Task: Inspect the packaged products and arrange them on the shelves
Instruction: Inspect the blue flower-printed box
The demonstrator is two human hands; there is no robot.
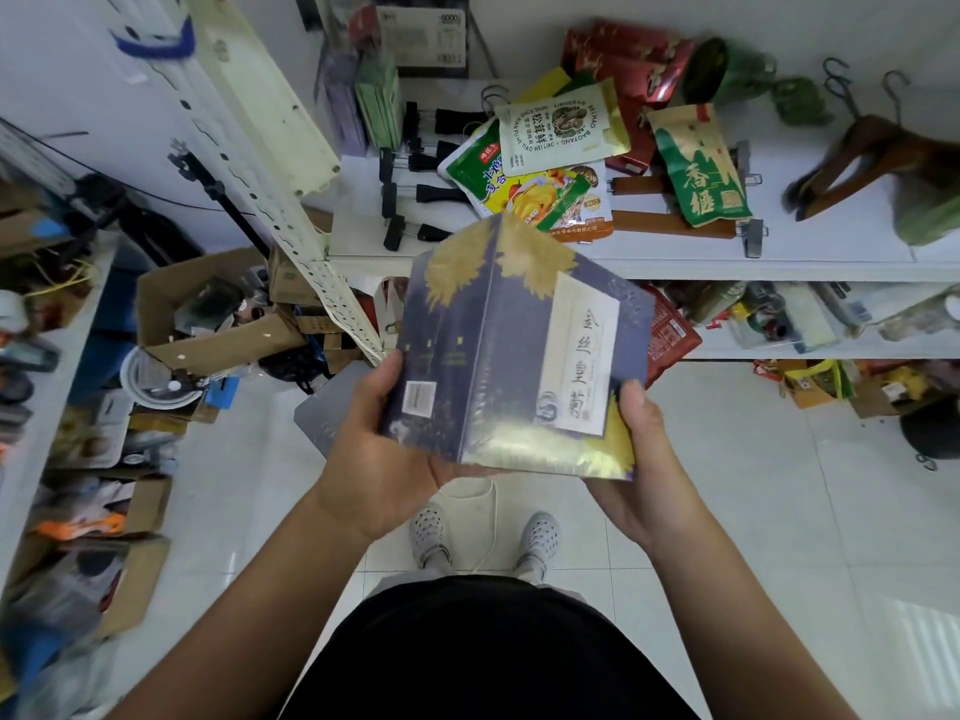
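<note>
Far left of the left hand: open cardboard carton (140, 579), contents blurred, cannot identify. Up and left of the left hand: second open cardboard box (223, 345), tilted, holding mixed dark clutter; items too small to name. Left hand (374, 459): thumb on the near side face of the dark blue box (498, 356), fingers curled beneath it. Box is held between both hands, in front of the body and above the floor, one corner edge facing up. Box: navy, gold chrysanthemum print at top and bottom, barcode sticker (418, 399) on the left face, cream label (582, 350) with characters on the right face. Right hand (641, 459): thumb on the right edge, fingers under; hands apart, both clamped on the box. Beyond the hands: white shelf (779, 252) with a loose pile of pouches (561, 132).
</note>
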